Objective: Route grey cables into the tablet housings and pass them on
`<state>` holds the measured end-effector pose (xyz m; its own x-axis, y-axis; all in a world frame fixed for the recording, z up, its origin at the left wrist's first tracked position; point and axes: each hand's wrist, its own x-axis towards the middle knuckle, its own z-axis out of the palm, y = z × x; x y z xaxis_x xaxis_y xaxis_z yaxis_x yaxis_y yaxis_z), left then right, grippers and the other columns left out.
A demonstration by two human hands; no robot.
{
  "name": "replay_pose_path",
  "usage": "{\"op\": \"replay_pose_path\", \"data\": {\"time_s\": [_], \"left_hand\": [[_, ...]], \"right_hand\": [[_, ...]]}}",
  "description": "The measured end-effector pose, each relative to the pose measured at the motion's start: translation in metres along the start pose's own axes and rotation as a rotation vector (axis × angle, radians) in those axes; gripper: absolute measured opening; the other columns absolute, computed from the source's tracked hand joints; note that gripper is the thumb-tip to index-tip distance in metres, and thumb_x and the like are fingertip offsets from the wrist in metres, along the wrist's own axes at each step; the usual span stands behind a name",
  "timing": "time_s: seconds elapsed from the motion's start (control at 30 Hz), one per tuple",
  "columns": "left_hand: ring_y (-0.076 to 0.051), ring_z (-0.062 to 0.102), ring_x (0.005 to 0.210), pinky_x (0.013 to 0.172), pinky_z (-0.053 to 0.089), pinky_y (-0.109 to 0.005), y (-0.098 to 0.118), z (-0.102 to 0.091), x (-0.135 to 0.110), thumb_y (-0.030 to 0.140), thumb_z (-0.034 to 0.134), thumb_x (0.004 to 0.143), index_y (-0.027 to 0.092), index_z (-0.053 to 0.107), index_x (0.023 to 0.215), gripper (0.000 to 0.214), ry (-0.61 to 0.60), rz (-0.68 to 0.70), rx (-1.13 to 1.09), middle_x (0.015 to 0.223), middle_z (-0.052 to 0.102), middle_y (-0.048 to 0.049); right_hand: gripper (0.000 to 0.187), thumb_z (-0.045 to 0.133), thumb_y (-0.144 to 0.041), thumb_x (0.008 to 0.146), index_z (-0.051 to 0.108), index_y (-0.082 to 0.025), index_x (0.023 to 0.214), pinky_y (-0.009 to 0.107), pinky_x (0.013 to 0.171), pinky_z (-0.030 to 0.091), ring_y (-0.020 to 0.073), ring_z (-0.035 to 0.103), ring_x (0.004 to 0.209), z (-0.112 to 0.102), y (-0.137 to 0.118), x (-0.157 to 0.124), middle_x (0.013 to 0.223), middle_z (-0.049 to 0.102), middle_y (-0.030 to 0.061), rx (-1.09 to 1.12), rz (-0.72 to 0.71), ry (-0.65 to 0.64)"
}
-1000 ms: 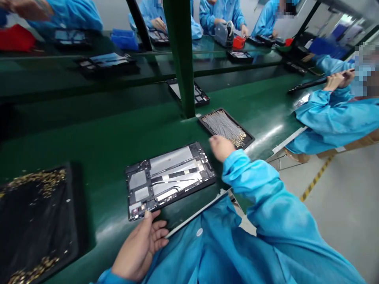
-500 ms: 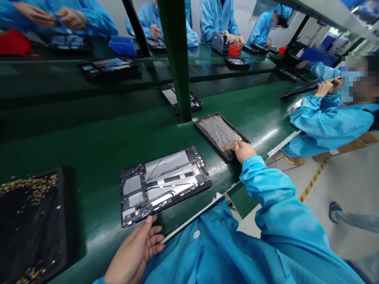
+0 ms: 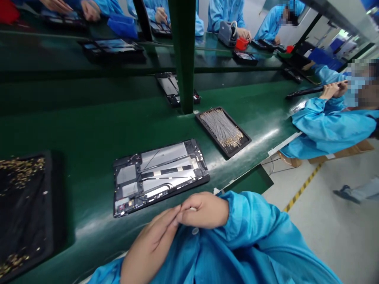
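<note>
Down at the near edge of the desk (image 3: 89, 126), both hands met just in front of the tablet (image 3: 160, 173) without touching it. The right hand (image 3: 205, 209) was curled closed. The left hand (image 3: 151, 246) lay with its fingers long and together, their tips against the right fingers. Whether anything was pinched between them could not be told.

The tablet lay flat with its open back up. Its long axis ran left to right, the right end angled slightly away. Its near long edge sat close to the desk's edge, just beyond the hands. Bare green desk stretched behind it and to its left.

A wire tray (image 3: 229, 152) lay near the tablet's right end, set on a slant. It held thin grey wires (image 3: 220, 126) laid along its length, with their gold tips toward its near end. A black tray (image 3: 29, 213) lay well apart on the left and held scattered gold bits (image 3: 17, 169). A green post (image 3: 183, 55) rose behind the wire tray.
</note>
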<state>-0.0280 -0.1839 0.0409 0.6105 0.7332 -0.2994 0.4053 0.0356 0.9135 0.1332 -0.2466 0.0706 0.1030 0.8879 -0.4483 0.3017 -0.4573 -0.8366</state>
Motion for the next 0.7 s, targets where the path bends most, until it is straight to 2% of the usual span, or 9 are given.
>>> {"op": "replay_pose_path", "data": {"time_s": [0.1,0.2,0.27,0.3,0.37,0.47,0.6,0.7], "left_hand": [[-0.025,0.057,0.09,0.091,0.04,-0.037,0.0,0.0,0.002,0.029,0.064,0.062,0.026,0.068,0.083,0.022,-0.028,0.062,0.041,0.093,0.065,-0.0043],[-0.025,0.057,0.089,0.091,0.04,-0.039,0.002,0.001,0.007,0.029,0.059,0.067,0.024,0.068,0.081,0.017,-0.025,0.179,0.131,0.088,0.065,-0.0062],[-0.024,0.056,0.093,0.093,0.038,-0.039,0.002,0.005,0.015,0.028,0.052,0.072,0.022,0.067,0.082,0.018,0.012,0.281,0.229,0.088,0.065,-0.0071],[-0.024,0.055,0.095,0.093,0.037,-0.039,0.0,0.007,0.02,0.028,0.049,0.075,0.021,0.066,0.083,0.021,0.05,0.318,0.288,0.089,0.065,-0.0075],[-0.023,0.054,0.097,0.095,0.035,-0.04,-0.004,0.011,0.032,0.028,0.042,0.079,0.02,0.065,0.085,0.025,0.131,0.354,0.418,0.089,0.065,-0.008],[-0.021,0.054,0.091,0.097,0.032,-0.04,-0.013,0.017,0.047,0.025,0.036,0.082,0.019,0.063,0.085,0.028,0.148,0.36,0.604,0.085,0.064,-0.0074],[-0.022,0.051,0.094,0.093,0.033,-0.04,-0.019,0.022,0.054,0.027,0.036,0.084,0.019,0.065,0.085,0.03,0.165,0.375,0.745,0.082,0.063,-0.0075],[-0.023,0.05,0.092,0.09,0.034,-0.039,-0.015,0.024,0.056,0.028,0.039,0.084,0.021,0.066,0.087,0.028,0.18,0.368,0.782,0.079,0.062,-0.0062]], "right_hand": [[0.012,0.056,-0.034,0.066,0.064,-0.025,0.067,0.018,0.052,0.043,0.0093,0.053,0.056,0.006,0.008,0.003,0.058,0.056,-0.0076,0.221,0.144,-0.067],[0.015,0.059,-0.036,0.062,0.061,-0.022,0.067,0.017,0.032,0.03,0.0067,0.042,0.038,0.006,0.015,0.008,0.051,0.053,-0.006,0.43,0.297,-0.103],[0.016,0.059,-0.035,0.062,0.058,-0.019,0.066,0.016,0.028,0.024,0.0062,0.039,0.033,0.006,0.019,0.014,0.047,0.052,-0.0056,0.552,0.316,-0.073],[0.016,0.058,-0.035,0.063,0.057,-0.019,0.066,0.016,0.028,0.024,0.0061,0.039,0.032,0.006,0.021,0.018,0.047,0.052,-0.0054,0.622,0.301,-0.013],[0.017,0.056,-0.035,0.065,0.054,-0.018,0.067,0.017,0.029,0.026,0.0063,0.041,0.033,0.004,0.024,0.027,0.049,0.053,-0.0044,0.787,0.263,0.202],[0.019,0.058,-0.034,0.065,0.052,-0.018,0.073,0.017,0.031,0.031,0.0072,0.046,0.04,-0.001,0.026,0.039,0.06,0.057,-0.0024,0.973,0.206,0.516],[0.026,0.06,-0.037,0.067,0.052,-0.018,0.082,0.019,0.037,0.038,0.0082,0.05,0.045,-0.005,0.025,0.046,0.064,0.059,-0.002,0.982,0.147,0.594],[0.03,0.05,-0.046,0.075,0.052,-0.019,0.087,0.022,0.046,0.044,0.01,0.055,0.05,-0.004,0.024,0.046,0.069,0.062,-0.0002,0.829,0.041,0.694]]}}
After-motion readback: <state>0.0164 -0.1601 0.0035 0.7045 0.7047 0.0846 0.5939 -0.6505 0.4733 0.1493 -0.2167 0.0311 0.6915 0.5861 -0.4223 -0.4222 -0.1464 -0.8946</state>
